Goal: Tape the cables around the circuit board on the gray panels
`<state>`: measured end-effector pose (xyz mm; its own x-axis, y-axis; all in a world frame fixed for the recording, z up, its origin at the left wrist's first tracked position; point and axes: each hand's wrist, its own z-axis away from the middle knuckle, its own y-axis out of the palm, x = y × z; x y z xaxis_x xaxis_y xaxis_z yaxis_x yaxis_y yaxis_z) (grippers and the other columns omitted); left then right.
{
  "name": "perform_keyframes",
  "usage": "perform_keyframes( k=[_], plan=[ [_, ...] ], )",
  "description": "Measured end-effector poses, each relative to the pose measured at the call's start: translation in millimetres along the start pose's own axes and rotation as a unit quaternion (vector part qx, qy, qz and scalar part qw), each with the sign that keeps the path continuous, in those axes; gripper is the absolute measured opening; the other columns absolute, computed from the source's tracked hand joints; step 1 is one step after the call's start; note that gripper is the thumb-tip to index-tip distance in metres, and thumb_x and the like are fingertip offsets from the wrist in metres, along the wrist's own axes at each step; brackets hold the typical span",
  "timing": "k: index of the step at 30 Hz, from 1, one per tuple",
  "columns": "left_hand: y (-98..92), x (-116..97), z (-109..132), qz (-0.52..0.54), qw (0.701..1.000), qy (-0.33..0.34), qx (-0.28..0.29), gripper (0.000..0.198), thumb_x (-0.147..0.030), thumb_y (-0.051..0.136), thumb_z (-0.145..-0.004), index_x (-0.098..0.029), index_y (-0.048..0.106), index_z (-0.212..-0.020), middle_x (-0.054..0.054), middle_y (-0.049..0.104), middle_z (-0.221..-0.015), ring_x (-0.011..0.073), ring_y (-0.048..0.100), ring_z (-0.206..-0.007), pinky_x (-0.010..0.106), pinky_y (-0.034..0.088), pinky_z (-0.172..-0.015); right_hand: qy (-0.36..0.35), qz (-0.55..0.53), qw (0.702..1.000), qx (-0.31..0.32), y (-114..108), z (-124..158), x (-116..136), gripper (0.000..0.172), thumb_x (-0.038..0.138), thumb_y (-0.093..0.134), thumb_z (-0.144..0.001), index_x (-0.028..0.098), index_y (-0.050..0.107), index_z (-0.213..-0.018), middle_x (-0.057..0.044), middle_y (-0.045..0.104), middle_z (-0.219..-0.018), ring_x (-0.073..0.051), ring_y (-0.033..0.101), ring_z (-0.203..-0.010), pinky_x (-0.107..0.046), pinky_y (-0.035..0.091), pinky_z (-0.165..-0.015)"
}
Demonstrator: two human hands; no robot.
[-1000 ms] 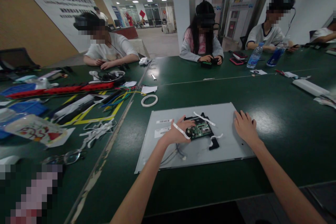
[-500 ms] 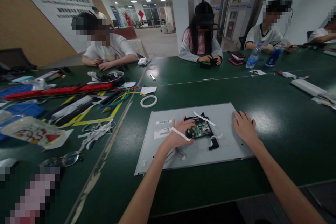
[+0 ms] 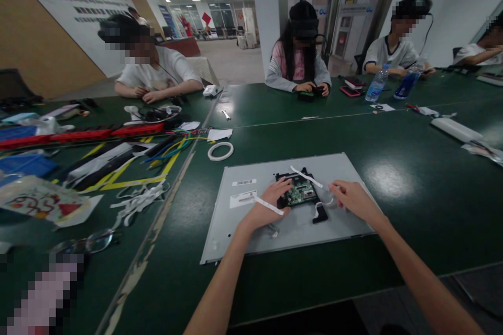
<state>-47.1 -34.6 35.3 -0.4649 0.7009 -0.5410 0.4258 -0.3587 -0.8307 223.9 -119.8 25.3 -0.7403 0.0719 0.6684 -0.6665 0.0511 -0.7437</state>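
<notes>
A flat grey panel [image 3: 243, 235] lies on the green table. On it sits a green circuit board [image 3: 301, 194] in a black frame. Across the board's upper right runs a white tape strip [image 3: 306, 176], and a second curled white strip [image 3: 324, 203] lies at the lower right. My left hand [image 3: 267, 207] rests flat on the board's left side, fingers stretched; another white strip [image 3: 271, 205] crosses its back. My right hand [image 3: 356, 199] is over the panel's right part, fingers pinched together close to the strip ends. What its fingertips hold, if anything, is too small to make out.
A roll of white tape [image 3: 220, 151] lies behind the panel, with a small wrench [image 3: 226, 114] farther back. Tangled white strips [image 3: 139, 201], eyeglasses [image 3: 92, 242] and coloured wires [image 3: 173, 149] are at left. Two bottles [image 3: 378, 84] stand at back right. Several people sit around the table.
My right hand has moved left from the panel's right edge to the strips beside the board, its fingers drawing together. My left hand has stayed on the board. The view has shifted slightly.
</notes>
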Motion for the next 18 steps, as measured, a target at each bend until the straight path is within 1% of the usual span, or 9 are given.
perform_keyframes(
  k=[2, 5, 9, 12, 15, 17, 18],
  plan=[
    [-0.6, 1.1, -0.2, 0.001, 1.0, 0.009, 0.002, 0.065, -0.012, 0.057, -0.069, -0.022, 0.042, -0.132, 0.006, 0.036, -0.144, 0.0231, 0.024, -0.136, 0.047, 0.024, -0.11, 0.005, -0.046, 0.999, 0.024, 2.4, 0.6, 1.6, 0.031, 0.043, 0.046, -0.084, 0.018, 0.064, -0.085, 0.0, 0.06, -0.055, -0.012, 0.053, -0.042, -0.022, 0.038, -0.045],
    [-0.1, 3.3, -0.6, 0.009, 1.0, 0.022, -0.004, 0.065, -0.012, 0.057, -0.071, -0.021, 0.041, -0.133, 0.007, 0.035, -0.144, 0.0216, 0.024, -0.136, 0.045, 0.025, -0.11, 0.011, -0.104, 0.994, 0.038, 5.7, 0.6, 1.4, 0.028, 0.043, 0.054, -0.079, 0.018, 0.064, -0.086, 0.0, 0.062, -0.058, -0.012, 0.055, -0.043, -0.022, 0.04, -0.045],
    [1.5, 5.2, -1.2, 0.015, 1.0, 0.021, -0.003, 0.065, -0.013, 0.057, -0.071, -0.022, 0.041, -0.133, 0.008, 0.035, -0.144, 0.0224, 0.025, -0.136, 0.047, 0.025, -0.11, 0.014, -0.187, 0.98, 0.066, 9.2, 0.0, -0.8, 0.029, 0.04, 0.062, -0.072, 0.017, 0.063, -0.09, 0.0, 0.062, -0.06, -0.013, 0.058, -0.05, -0.023, 0.044, -0.05],
    [1.9, 4.6, -1.2, 0.017, 1.0, 0.019, 0.002, 0.066, -0.013, 0.057, -0.07, -0.022, 0.041, -0.133, 0.008, 0.035, -0.144, 0.023, 0.025, -0.136, 0.049, 0.024, -0.11, 0.009, -0.238, 0.968, 0.073, 9.5, -0.6, -1.5, 0.031, 0.04, 0.063, -0.071, 0.016, 0.061, -0.091, 0.0, 0.061, -0.063, -0.013, 0.058, -0.055, -0.023, 0.045, -0.052],
    [1.7, 3.0, -0.8, 0.015, 1.0, 0.011, 0.003, 0.065, -0.013, 0.057, -0.071, -0.022, 0.041, -0.133, 0.007, 0.034, -0.144, 0.0216, 0.025, -0.136, 0.047, 0.024, -0.11, 0.003, -0.288, 0.955, 0.068, 7.6, -0.8, 0.9, 0.029, 0.038, 0.064, -0.072, 0.016, 0.06, -0.09, 0.001, 0.059, -0.064, -0.012, 0.057, -0.057, -0.024, 0.044, -0.054],
    [1.2, 2.4, -0.4, 0.012, 1.0, 0.003, 0.003, 0.064, -0.013, 0.057, -0.072, -0.023, 0.041, -0.133, 0.006, 0.034, -0.145, 0.0205, 0.026, -0.136, 0.046, 0.024, -0.111, 0.001, -0.336, 0.941, 0.043, 5.1, -0.7, 3.3, 0.027, 0.038, 0.066, -0.071, 0.017, 0.059, -0.087, 0.002, 0.058, -0.066, -0.011, 0.054, -0.058, -0.023, 0.043, -0.055],
    [0.9, 2.4, -0.3, 0.011, 1.0, 0.001, 0.005, 0.064, -0.013, 0.057, -0.072, -0.022, 0.041, -0.133, 0.006, 0.034, -0.145, 0.0201, 0.026, -0.135, 0.045, 0.024, -0.111, 0.001, -0.363, 0.932, 0.02, 3.5, -0.6, 4.1, 0.026, 0.037, 0.067, -0.07, 0.018, 0.059, -0.086, 0.002, 0.058, -0.068, -0.01, 0.053, -0.058, -0.023, 0.043, -0.055]
  ],
)
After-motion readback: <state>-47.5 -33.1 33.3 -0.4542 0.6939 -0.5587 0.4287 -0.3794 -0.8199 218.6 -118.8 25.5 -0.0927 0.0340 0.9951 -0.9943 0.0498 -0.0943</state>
